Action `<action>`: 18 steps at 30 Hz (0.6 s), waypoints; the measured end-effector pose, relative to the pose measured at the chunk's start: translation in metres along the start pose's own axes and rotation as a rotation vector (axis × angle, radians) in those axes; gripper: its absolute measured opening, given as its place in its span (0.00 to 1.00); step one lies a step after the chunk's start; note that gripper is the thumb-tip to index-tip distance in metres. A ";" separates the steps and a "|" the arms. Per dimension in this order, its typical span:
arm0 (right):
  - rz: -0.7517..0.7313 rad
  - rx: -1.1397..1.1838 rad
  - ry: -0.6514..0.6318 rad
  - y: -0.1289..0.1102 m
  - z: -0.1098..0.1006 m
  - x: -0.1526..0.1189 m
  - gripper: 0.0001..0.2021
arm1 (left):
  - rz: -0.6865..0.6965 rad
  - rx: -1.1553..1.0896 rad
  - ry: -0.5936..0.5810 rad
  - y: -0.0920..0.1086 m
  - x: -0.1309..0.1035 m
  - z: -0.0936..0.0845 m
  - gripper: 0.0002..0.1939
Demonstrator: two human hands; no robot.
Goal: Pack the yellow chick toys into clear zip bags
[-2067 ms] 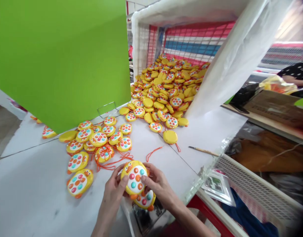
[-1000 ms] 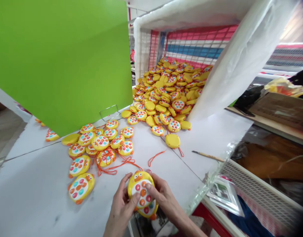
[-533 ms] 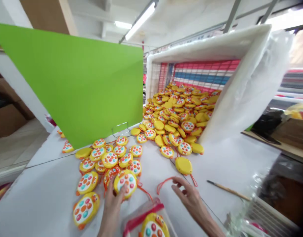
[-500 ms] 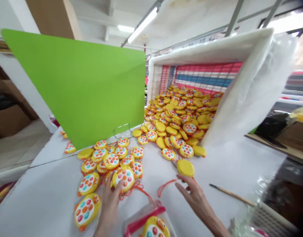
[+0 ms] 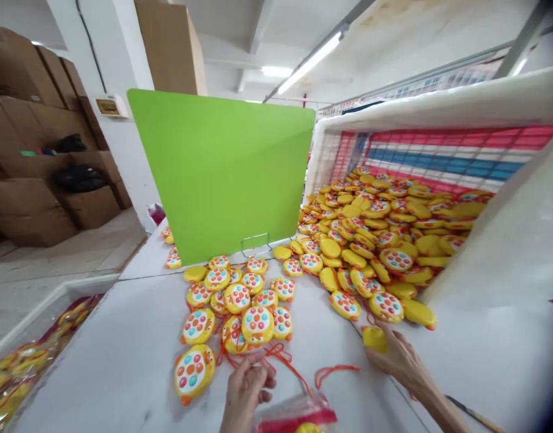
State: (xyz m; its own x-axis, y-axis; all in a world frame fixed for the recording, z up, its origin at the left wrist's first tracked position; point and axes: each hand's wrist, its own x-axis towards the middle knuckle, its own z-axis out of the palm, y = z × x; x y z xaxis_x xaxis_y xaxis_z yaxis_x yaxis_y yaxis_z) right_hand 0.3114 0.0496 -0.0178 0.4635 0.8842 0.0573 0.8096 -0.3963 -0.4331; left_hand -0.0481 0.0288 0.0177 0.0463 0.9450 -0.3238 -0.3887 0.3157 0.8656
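Note:
My right hand (image 5: 400,361) is closed on a yellow toy (image 5: 374,340) lying face down, its plain back up, at the foot of a large pile. Close by, my left hand (image 5: 249,385) has its fingers curled near red cords (image 5: 283,355); whether it grips anything is too small to tell. Just beyond it is a duck-shaped yellow toy (image 5: 258,325) with coloured dots, on top of a group of similar toys. A clear bag with a pink strip (image 5: 298,419) lies below the left hand, a yellow toy partly visible in it.
A green board (image 5: 226,180) stands behind the toys on the white table (image 5: 136,349). At right, a white-rimmed basket (image 5: 438,108) lies tipped, toys spilling out. A brush (image 5: 475,415) lies at lower right. A bin of bagged toys (image 5: 41,361) is at left.
The view has turned left. My left hand has come off the dotted toy and drawn back toward me. My right hand has closed over the face-down yellow toy.

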 end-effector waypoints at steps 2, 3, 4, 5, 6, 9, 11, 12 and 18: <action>0.055 0.192 -0.071 -0.017 -0.013 -0.019 0.34 | -0.044 -0.012 -0.049 -0.004 -0.006 0.006 0.25; 0.065 0.332 -0.109 -0.030 -0.022 -0.032 0.35 | -0.069 -0.017 -0.070 -0.006 -0.009 0.010 0.26; 0.035 0.457 -0.140 -0.044 -0.031 -0.047 0.36 | -0.093 -0.021 -0.090 -0.009 -0.013 0.015 0.26; 0.007 0.552 -0.175 -0.061 -0.040 -0.064 0.37 | -0.118 -0.028 -0.109 -0.011 -0.017 0.020 0.25; -0.028 0.648 -0.206 -0.079 -0.048 -0.080 0.37 | -0.143 -0.038 -0.129 -0.012 -0.022 0.025 0.24; -0.197 0.718 -0.277 -0.129 -0.059 -0.118 0.34 | -0.210 -0.064 -0.214 -0.008 -0.034 0.036 0.23; -0.314 0.648 -0.241 -0.150 -0.054 -0.131 0.38 | -0.227 -0.066 -0.263 -0.002 -0.037 0.039 0.25; -0.364 0.603 -0.231 -0.155 -0.049 -0.137 0.39 | -0.225 -0.066 -0.284 0.001 -0.037 0.039 0.25; -0.421 0.493 -0.299 -0.157 -0.020 -0.164 0.42 | -0.257 -0.107 -0.187 0.002 -0.039 0.036 0.23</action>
State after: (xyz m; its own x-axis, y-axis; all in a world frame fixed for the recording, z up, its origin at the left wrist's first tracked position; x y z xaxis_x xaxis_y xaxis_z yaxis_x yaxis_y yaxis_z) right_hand 0.1152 -0.0382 0.0586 -0.0279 0.9955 0.0905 0.6084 0.0888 -0.7887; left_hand -0.0177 -0.0047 0.0461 0.3197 0.8382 -0.4418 -0.4361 0.5441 0.7168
